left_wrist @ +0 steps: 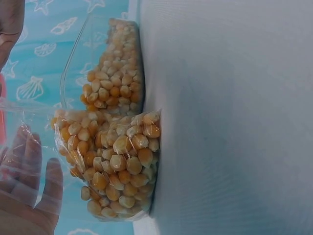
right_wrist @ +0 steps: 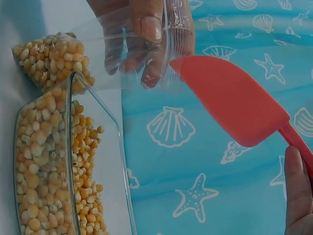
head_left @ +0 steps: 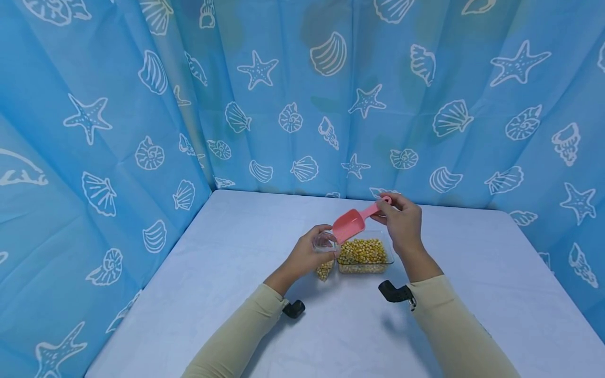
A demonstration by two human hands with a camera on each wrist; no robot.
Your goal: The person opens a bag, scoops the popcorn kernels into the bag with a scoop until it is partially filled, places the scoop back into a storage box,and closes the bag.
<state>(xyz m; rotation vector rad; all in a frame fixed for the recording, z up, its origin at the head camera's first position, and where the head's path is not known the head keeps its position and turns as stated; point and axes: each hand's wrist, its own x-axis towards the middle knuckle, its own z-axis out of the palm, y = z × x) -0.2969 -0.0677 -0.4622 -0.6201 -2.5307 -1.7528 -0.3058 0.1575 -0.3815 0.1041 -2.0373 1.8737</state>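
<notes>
My left hand [head_left: 304,254] holds a clear zip bag [left_wrist: 110,164] by its open top, thumb on one side and fingers on the other in the right wrist view. Corn kernels fill the bag's lower part, which sits low over the table. In my right hand [head_left: 403,220] is a pink scoop [head_left: 348,226], pinched by its handle and tilted down to the left. The tip of the scoop is right at the bag's mouth, and its bowl shows no kernels in the head view. Close beside the bag stands a glass container [right_wrist: 73,147] of yellow corn kernels [head_left: 363,251].
A white-covered table [head_left: 331,336] lies under everything. Behind it and at the left hangs a blue curtain [head_left: 293,63] with white shells and starfish. Black wrist-worn devices [head_left: 394,292] stick out by the cuffs of both sleeves.
</notes>
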